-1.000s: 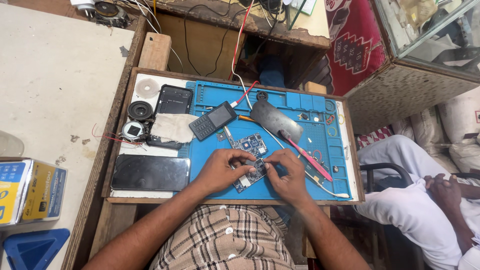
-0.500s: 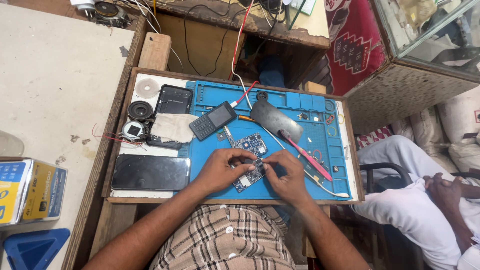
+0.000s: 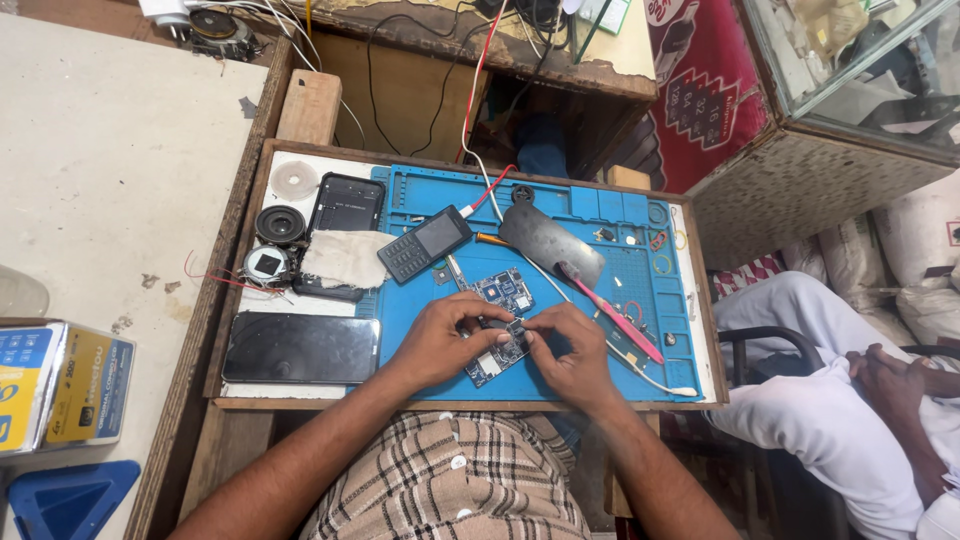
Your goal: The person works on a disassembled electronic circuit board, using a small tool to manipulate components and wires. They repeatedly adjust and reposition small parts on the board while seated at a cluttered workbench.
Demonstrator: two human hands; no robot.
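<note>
Blue is the work mat [image 3: 600, 250] that covers most of the wooden tray [image 3: 235, 300] in front of the person. Near the front edge of this mat lies a small circuit board [image 3: 497, 355], and both hands meet over it. The left hand [image 3: 440, 340] comes from the left side; its fingers are curled, and the thumb and the first fingers pinch the upper edge of the board. The right hand [image 3: 570, 350] comes from the right side; its fingers are also bent and close together, with the tips pressed on the same board near its middle. Whether the right hand holds some small part between its fingertips, I cannot tell, because the fingers hide this place.

Just behind the hands a second circuit board [image 3: 505, 290] lies flat on the mat. A little more to the left, a dark keypad phone [image 3: 425, 243] lies at an angle, and a red and white cable [image 3: 485, 195] comes to its upper end. To the right of it there is a grey metal plate [image 3: 550, 240], and a tool with pink handle [image 3: 612, 318] lies diagonally from this plate toward the right.

On the left part of the tray a black smartphone [image 3: 300, 347] lies with the screen up. Behind it are a piece of pale cloth [image 3: 345, 258], a black phone back cover [image 3: 345, 210] and two round speakers [image 3: 275, 245].

On the right, outside the tray, another person in white clothes sits with their hands [image 3: 890, 380] together.
</note>
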